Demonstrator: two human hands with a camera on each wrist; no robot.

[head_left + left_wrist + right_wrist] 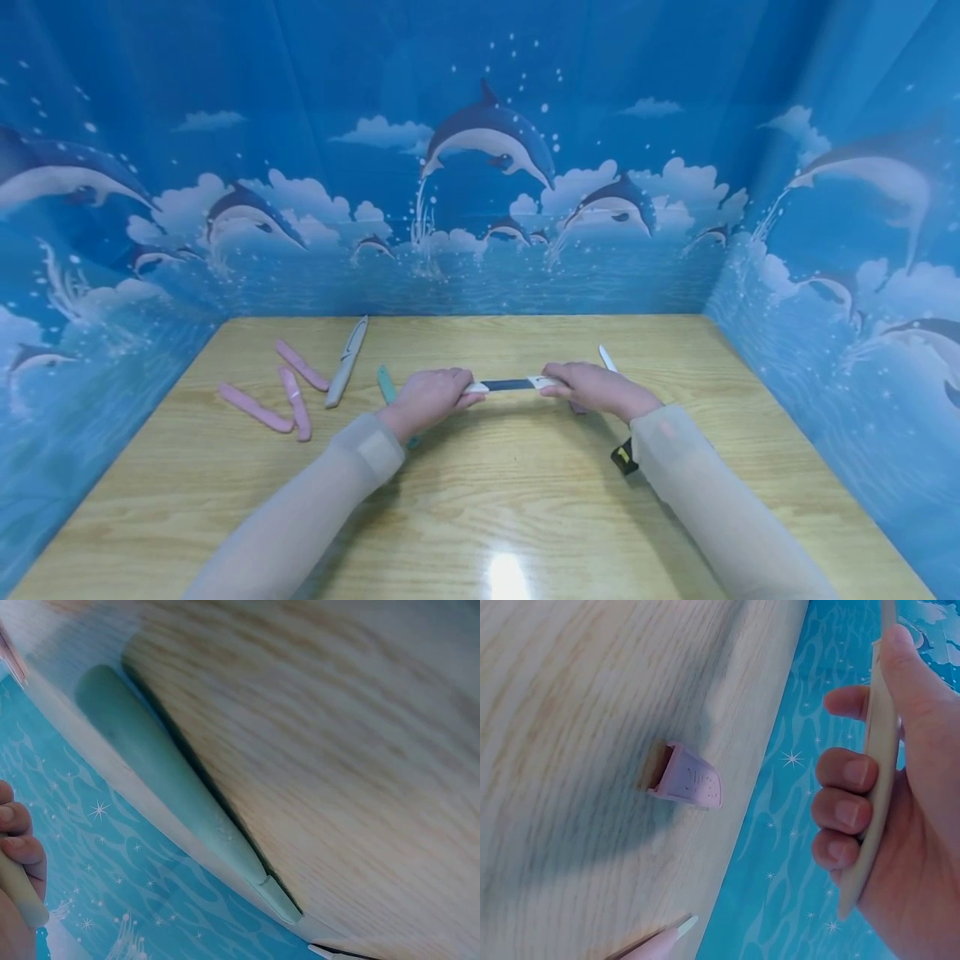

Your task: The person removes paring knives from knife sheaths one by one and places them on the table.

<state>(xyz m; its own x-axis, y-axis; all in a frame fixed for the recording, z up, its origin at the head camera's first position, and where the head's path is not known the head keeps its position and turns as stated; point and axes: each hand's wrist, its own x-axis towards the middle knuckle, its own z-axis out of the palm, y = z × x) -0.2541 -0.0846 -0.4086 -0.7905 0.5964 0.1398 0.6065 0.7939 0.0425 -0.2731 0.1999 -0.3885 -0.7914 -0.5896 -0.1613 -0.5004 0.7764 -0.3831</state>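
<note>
Above the middle of the table, both hands hold a knife level between them, its dark blade (507,385) bare in the middle. My left hand (435,396) grips the pale handle (21,892), whose rounded end pokes out below the curled fingers in the left wrist view. My right hand (596,387) wraps round a slim pale sheath (881,742), the thumb lying along it. Below the left wrist lies a green-handled tool (176,784). Beneath the right hand is a small pink piece with an open end (692,780).
Several pink pieces (255,408) lie on the table's left, beside a pale sheathed knife (347,362). A white blade (607,358) shows behind the right hand. A black object with a yellow mark (624,457) is partly hidden by the right sleeve. Dolphin-print curtains (480,275) border the table.
</note>
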